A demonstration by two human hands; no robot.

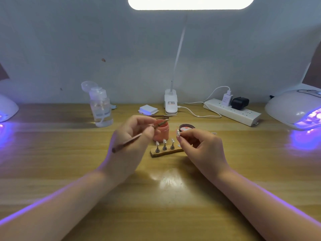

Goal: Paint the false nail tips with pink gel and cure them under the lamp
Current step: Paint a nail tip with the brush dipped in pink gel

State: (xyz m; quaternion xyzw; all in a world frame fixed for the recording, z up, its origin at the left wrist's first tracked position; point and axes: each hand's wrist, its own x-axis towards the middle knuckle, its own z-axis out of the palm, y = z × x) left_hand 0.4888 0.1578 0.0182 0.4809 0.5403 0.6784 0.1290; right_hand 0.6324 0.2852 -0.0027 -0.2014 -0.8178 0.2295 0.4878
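Above the wooden table (69, 171), my left hand (132, 136) grips a thin brown brush (128, 142) at the pink gel jar (162, 130); my right hand (199, 145) pinches one pale false nail tip (178, 132).

Your worktop (69, 171) is a glossy wood-grain surface that catches the light near the middle. Sitting on it: a pink gel jar (162, 130) with its dark lid (185, 127) just beside, and in front of them a wooden strip (165, 152) with three nail tips on stands (164, 145). Back left you've got a clear pump bottle (101, 108); further back, a stack of white pads (148, 109), spare brushes (161, 116), a clip lamp base (171, 104) and a power strip (232, 112). A glowing curing lamp (295, 108) sits far right, another one (7, 108) far left.
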